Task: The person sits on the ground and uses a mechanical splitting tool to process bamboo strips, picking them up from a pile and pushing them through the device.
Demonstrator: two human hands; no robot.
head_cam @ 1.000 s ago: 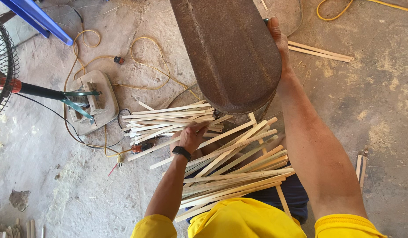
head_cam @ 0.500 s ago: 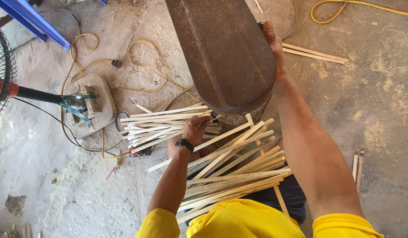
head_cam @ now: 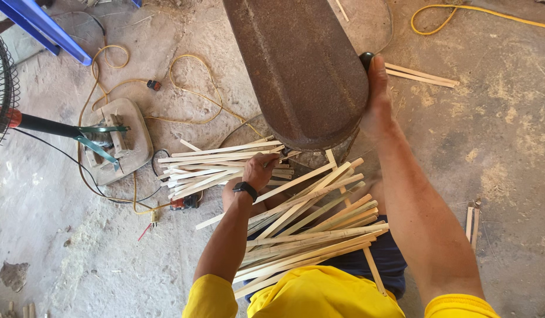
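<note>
**Both hands at the rusty machine, sticks gripped on the left**

The left hand [head_cam: 259,169] is seen stretched forward with a dark watch [head_cam: 245,189] at the wrist, its grip clenched around one end of a bundle of pale bamboo sticks [head_cam: 219,162] that fans out to the left over the concrete floor [head_cam: 508,147]. The right arm is extended straight ahead (elbow almost locked), and the right hand [head_cam: 378,88] is pressed against the side of the rusty brown machine housing [head_cam: 302,65], fingers wrapped on a small dark knob [head_cam: 365,58]. A second heap of sticks [head_cam: 313,235] is spread across the lap. A fan stand [head_cam: 113,147] and a yellow cable [head_cam: 184,88] are seen to the left.
</note>
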